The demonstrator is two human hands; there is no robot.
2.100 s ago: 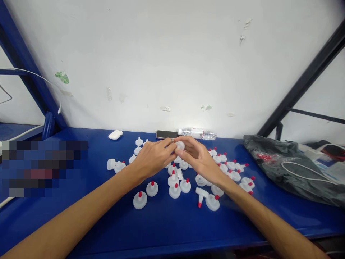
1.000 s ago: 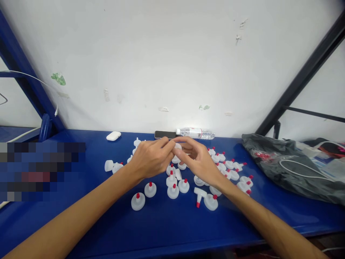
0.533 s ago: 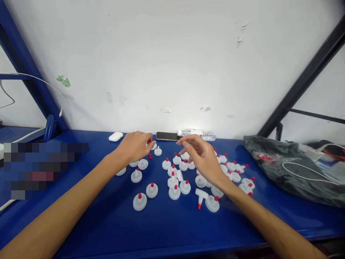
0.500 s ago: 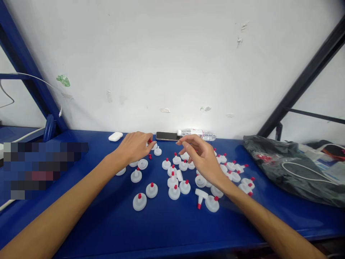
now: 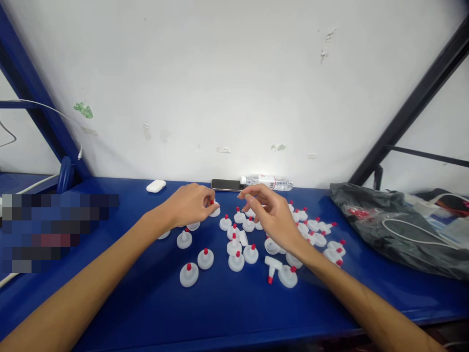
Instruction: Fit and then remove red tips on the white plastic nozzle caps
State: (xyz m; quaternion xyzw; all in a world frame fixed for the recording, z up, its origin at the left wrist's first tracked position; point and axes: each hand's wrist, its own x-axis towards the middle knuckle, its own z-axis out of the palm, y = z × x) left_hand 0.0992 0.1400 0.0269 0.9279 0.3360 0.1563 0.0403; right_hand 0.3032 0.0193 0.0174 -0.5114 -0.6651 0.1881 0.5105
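Observation:
My left hand [image 5: 189, 204] is closed in a pinch at the small red tip [image 5: 212, 201] on top of a white spouted cap [image 5: 216, 212], which rests on the blue table. My right hand [image 5: 273, 211] hovers over the middle group, fingers loosely curved and thumb a little apart, with nothing visible in them. Beneath and around it stand several white caps with red tips, such as one cap [image 5: 248, 225] left of the wrist. One cap [image 5: 273, 266] lies on its side. Part of the left group is hidden behind my left hand.
Against the wall lie a dark phone [image 5: 226, 185], a clear plastic bottle [image 5: 269, 182] and a white case [image 5: 156, 186]. A dark plastic bag [image 5: 366, 234] with red pieces and a white cord covers the right side. Blue frame posts flank the table [image 5: 220, 313].
My left hand has moved slightly right and down onto a cap that was bare; a red tip now shows on its spout. My right hand has hardly moved.

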